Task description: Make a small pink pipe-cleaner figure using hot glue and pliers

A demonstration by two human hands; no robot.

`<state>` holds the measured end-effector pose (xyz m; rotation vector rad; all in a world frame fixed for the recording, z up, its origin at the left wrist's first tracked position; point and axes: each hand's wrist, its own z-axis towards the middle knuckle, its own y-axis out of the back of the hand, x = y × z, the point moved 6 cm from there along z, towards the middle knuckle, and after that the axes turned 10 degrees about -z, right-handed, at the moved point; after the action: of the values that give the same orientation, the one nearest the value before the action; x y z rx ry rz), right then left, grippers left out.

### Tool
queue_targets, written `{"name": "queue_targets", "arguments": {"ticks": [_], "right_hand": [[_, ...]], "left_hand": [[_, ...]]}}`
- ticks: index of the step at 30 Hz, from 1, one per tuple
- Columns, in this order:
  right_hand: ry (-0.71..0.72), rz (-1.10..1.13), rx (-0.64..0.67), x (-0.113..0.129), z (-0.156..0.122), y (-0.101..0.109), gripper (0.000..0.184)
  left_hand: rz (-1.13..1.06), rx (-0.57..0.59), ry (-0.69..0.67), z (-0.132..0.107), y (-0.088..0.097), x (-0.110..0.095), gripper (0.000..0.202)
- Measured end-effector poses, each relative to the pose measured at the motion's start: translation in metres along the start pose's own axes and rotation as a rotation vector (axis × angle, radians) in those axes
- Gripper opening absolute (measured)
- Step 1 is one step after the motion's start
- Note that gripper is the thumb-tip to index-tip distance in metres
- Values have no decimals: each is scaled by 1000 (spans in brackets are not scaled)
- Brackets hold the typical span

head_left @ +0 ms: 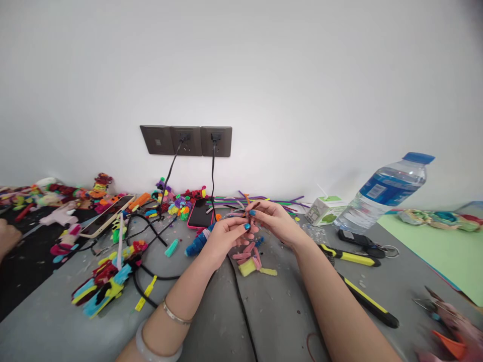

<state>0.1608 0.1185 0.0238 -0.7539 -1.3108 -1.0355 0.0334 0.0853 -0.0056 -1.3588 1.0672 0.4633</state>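
My left hand (223, 238) and my right hand (274, 221) meet over the middle of the desk, fingertips pinched close together. Between them is a thin dark brown pipe cleaner (256, 205), mostly hidden by the fingers. Just below the hands lie several short pink pipe cleaner pieces (249, 248) and a yellow fuzzy piece (247, 267). A blue fuzzy roll (196, 245) sits beside my left hand, partly covered by it. Behind the fingers, long purple and green pipe cleaners (290, 201) run along the wall.
Pliers with yellow-black handles (350, 256), a car key (356, 238), a drink carton (325, 210) and a tilted water bottle (383, 193) stand right. Left are fuzzy figures (109, 281), a pink-edged phone (199, 214), black cables (241, 301) and another person's hand (8, 236).
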Motion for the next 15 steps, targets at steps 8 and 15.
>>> {"name": "queue_targets", "arguments": {"ticks": [8, 15], "right_hand": [[31, 16, -57, 5, 1, -4, 28], [102, 7, -203, 5, 1, 7, 26]], "left_hand": [[15, 20, 76, -3, -3, 3, 39], [-33, -54, -26, 0, 4, -8, 46]]}}
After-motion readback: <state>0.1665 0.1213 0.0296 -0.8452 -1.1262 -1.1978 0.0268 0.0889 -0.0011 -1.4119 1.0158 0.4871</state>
